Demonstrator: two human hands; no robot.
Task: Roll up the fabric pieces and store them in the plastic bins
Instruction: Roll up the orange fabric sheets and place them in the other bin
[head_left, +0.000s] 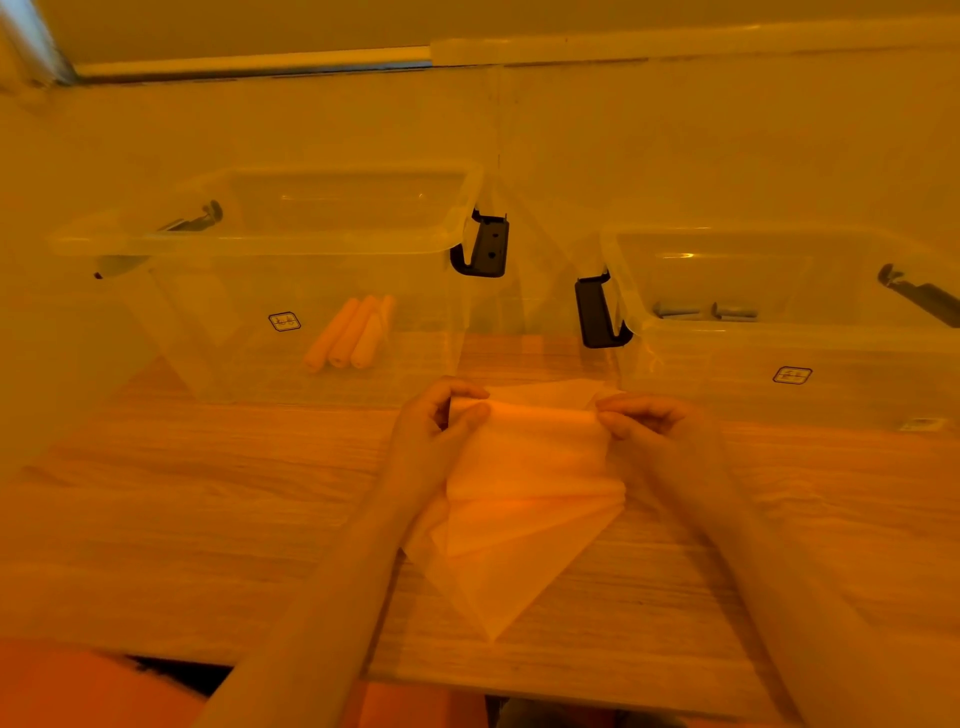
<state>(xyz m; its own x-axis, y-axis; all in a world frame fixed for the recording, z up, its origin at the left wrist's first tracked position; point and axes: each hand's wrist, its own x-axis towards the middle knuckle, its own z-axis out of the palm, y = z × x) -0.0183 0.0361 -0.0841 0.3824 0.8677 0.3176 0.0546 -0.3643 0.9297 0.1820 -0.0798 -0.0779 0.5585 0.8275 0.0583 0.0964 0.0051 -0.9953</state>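
Observation:
A stack of pale fabric pieces (524, 519) lies fanned out on the wooden table (208, 519) in front of me. My left hand (436, 421) pinches the far left corner of the top piece, and my right hand (649, 421) pinches its far right corner; the far edge is curled over between them. A clear plastic bin (260, 244) stands at the back left and holds three rolled fabric pieces (348, 332). A second clear bin (779, 332) stands at the back right with two dark rolled pieces (706, 310) inside.
Both bins have black latch handles: one (485, 244) on the left bin's right end, one (597, 312) on the right bin's left end. A pale wall rises behind the bins. The table's near edge runs just above my lap.

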